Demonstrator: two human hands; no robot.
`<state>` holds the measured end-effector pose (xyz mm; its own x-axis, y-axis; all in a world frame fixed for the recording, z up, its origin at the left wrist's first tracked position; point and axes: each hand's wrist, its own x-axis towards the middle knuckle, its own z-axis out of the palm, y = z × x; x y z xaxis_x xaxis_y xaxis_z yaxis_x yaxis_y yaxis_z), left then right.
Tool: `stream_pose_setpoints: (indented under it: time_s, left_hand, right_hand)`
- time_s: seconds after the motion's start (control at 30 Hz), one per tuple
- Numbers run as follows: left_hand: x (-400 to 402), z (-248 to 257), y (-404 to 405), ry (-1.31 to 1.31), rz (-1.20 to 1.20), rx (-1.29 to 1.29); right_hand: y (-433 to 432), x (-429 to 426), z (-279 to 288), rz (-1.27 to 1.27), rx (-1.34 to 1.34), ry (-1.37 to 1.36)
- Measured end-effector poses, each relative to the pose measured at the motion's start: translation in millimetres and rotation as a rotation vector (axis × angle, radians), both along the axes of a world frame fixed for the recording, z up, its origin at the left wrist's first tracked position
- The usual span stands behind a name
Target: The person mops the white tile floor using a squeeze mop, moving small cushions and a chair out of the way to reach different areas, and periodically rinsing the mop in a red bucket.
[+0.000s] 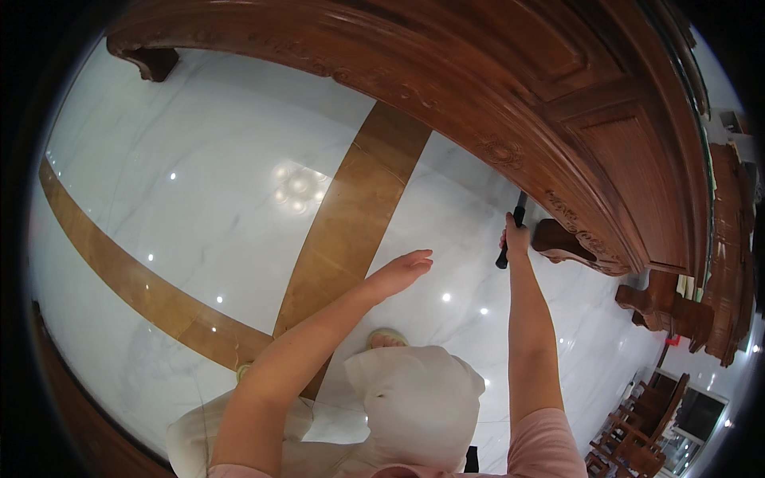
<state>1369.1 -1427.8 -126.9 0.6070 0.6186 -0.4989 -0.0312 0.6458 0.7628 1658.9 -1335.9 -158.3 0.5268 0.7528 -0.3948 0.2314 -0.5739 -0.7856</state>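
My right hand grips the black handle of a long tool. Its grey shaft runs under the carved lower edge of a dark wooden furniture piece, where the far end is hidden. My left hand holds nothing and hovers over the floor, its fingers stretched toward the right. Beside my right hand stands a curved wooden foot of the same furniture. Glossy white marble-look floor spreads below both hands, crossed by a brown band.
Another furniture leg stands at the far left. More carved wooden furniture is at the right, with wooden chairs at lower right. A dark wooden edge lines the lower left. My bent knee is below my hands.
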Motion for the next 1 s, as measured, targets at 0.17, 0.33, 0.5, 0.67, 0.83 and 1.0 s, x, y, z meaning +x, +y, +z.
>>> stream_pose_setpoints:
  time_s: [0.17, 0.33, 0.5, 0.67, 0.83, 1.0]
  left_hand:
    - [13.1, 19.6, 1.4, 0.043, 0.016, 0.056]
    - [36.5, 73.7, -24.6, 0.313, -0.178, 0.397]
    - [72.3, 156.2, -48.0, 0.317, -0.494, 0.431]
    - [115.3, 219.4, -127.6, 0.365, -0.777, 0.808]
    - [139.0, 307.5, -242.7, 0.209, -0.998, 1.200]
    - [181.8, 390.4, -301.0, 0.049, -0.878, 1.225]
  right_hand:
    - [-72.0, 5.7, 16.7, 0.070, -0.191, -0.144]
    - [-235.5, -51.1, 73.7, 0.067, -0.400, -0.194]
    - [-374.1, -85.2, 199.5, -0.047, -0.629, -0.005]
    - [-476.3, -101.4, 344.0, -0.050, -0.909, 0.048]
    - [-560.7, -92.3, 536.6, 0.079, -0.965, 0.076]
    - [-542.1, -57.4, 681.6, 0.104, -0.993, -0.081]
